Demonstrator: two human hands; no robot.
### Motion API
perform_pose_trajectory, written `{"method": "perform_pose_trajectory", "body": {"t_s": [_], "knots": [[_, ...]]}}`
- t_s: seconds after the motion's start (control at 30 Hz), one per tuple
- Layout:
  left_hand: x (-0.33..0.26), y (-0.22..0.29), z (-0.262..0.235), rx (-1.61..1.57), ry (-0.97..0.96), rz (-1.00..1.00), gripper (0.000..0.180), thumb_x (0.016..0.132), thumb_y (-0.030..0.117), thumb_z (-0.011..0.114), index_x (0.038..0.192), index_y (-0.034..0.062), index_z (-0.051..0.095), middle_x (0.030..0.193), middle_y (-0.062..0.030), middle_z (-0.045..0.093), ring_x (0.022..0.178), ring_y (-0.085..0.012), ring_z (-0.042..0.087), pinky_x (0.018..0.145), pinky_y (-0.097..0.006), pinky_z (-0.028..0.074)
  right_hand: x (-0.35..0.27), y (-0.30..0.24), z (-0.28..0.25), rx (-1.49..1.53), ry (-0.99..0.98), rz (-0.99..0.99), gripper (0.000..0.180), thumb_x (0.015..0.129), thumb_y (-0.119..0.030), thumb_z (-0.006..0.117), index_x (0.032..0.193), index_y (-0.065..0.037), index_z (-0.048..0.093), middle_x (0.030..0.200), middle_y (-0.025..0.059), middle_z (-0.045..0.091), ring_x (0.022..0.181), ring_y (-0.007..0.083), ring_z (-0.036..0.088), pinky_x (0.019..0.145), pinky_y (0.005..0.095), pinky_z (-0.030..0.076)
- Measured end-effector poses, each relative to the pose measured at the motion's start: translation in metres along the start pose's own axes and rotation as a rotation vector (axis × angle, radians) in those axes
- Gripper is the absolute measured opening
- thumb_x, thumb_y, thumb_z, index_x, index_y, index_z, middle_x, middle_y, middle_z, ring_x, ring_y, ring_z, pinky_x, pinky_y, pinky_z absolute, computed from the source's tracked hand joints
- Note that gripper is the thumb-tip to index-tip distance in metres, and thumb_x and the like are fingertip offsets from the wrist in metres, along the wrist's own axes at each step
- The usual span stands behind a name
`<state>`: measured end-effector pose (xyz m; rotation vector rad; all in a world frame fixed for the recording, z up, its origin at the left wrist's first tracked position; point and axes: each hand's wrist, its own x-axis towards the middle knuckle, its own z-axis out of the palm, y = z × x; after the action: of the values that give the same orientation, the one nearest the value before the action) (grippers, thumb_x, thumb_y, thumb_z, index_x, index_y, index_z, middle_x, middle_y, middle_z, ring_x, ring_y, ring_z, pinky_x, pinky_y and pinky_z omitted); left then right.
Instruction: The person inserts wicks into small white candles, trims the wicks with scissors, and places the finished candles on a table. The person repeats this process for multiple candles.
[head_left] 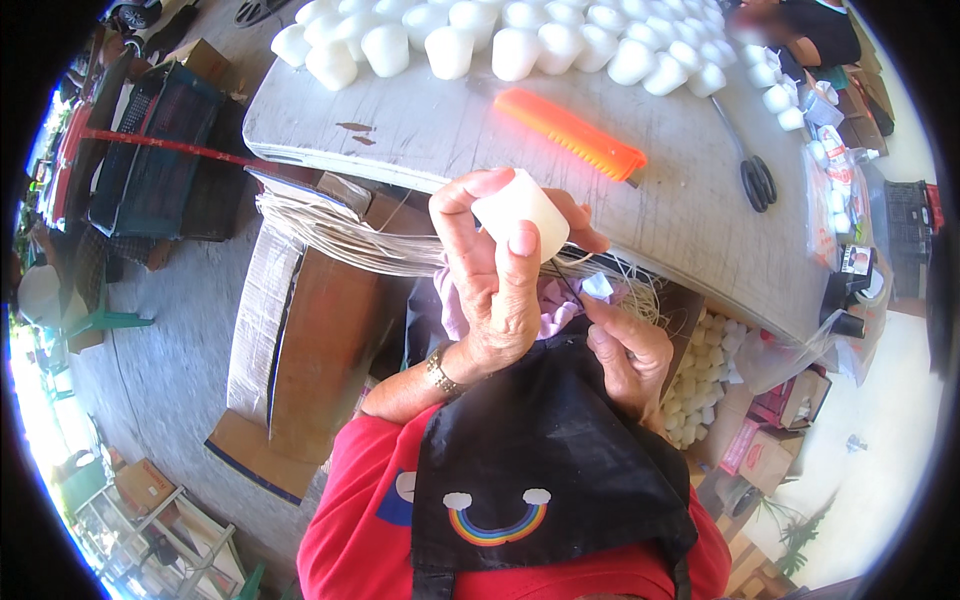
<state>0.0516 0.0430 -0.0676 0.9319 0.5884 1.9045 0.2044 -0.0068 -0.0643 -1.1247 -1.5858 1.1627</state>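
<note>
A small white votive candle [520, 215], tapered like a cup, is gripped in my left hand [495, 290] just past the table's near edge. My left thumb and fingers wrap its sides. To the right and lower, my right hand [633, 355] pinches a thin dark rod-like tool [568, 284], whose far end reaches the candle's lower end. Whether its tip goes into the wax I cannot tell. A short pale strand shows at that end. Behind my hands lies a crumpled lilac cloth [557, 318] over my black apron.
Rows of white candles [450, 50] cover the far side of the grey table [420, 120]. An orange-handled cutter [570, 133] and black-handled scissors [757, 183] lie there. Long pale wick strands [340, 238] hang below the edge. More candles [700, 375] fill a box at right. Another person [815, 35] sits far right.
</note>
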Motion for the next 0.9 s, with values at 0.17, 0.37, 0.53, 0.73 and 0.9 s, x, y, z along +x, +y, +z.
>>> {"method": "perform_pose_trajectory", "body": {"t_s": [0.17,0.37,0.53,0.73,0.9], "knots": [[0.0001,0.0032,0.0029,0.060,-0.017,-0.048,0.041,0.100,0.039,0.046,0.128,0.0158,0.027,0.090,-0.0180,0.062,0.072,-0.0258,0.064,0.086,-0.044,0.050,0.0029,-0.0011,0.0004,0.061,0.007,0.006,0.024,0.090,0.005,0.060,0.112,0.000,0.068,0.086,0.0066,0.070,0.073,0.0087,0.060,0.066,0.0209,0.045],[0.0009,0.0040,0.0041,0.057,-0.022,-0.050,0.045,0.099,0.039,0.047,0.131,0.0147,0.025,0.091,-0.0183,0.063,0.072,-0.0263,0.066,0.087,-0.044,0.051,0.0021,-0.0029,0.0015,0.132,-0.007,0.087,0.024,0.091,0.005,0.059,0.113,0.000,0.067,0.088,0.0041,0.069,0.072,0.0069,0.056,0.065,0.0195,0.043],[0.0000,0.0049,0.0058,0.028,-0.015,-0.069,0.048,0.099,0.038,0.048,0.132,0.0140,0.024,0.093,-0.0187,0.063,0.071,-0.0265,0.066,0.088,-0.044,0.051,0.0009,-0.0017,0.0029,0.245,0.001,0.140,0.025,0.092,0.003,0.059,0.115,-0.001,0.067,0.092,0.0028,0.068,0.072,0.0066,0.054,0.065,0.0199,0.042],[0.0011,0.0074,0.0033,-0.009,-0.068,-0.075,0.050,0.098,0.039,0.049,0.133,0.0141,0.024,0.094,-0.0189,0.063,0.072,-0.0267,0.066,0.087,-0.044,0.051,0.0007,-0.0001,-0.0014,0.518,-0.062,0.308,0.024,0.092,0.000,0.060,0.114,-0.003,0.068,0.090,0.0008,0.067,0.069,0.0051,0.049,0.064,0.0193,0.040],[-0.0008,0.0099,0.0038,-0.053,-0.058,-0.107,0.052,0.097,0.036,0.053,0.133,0.0164,0.023,0.099,-0.0200,0.062,0.075,-0.0272,0.067,0.086,-0.043,0.052,0.0020,0.0008,-0.0001,0.393,-0.041,0.244,0.024,0.092,0.001,0.059,0.114,-0.002,0.068,0.087,-0.0005,0.065,0.067,0.0044,0.047,0.061,0.0190,0.037]]}}
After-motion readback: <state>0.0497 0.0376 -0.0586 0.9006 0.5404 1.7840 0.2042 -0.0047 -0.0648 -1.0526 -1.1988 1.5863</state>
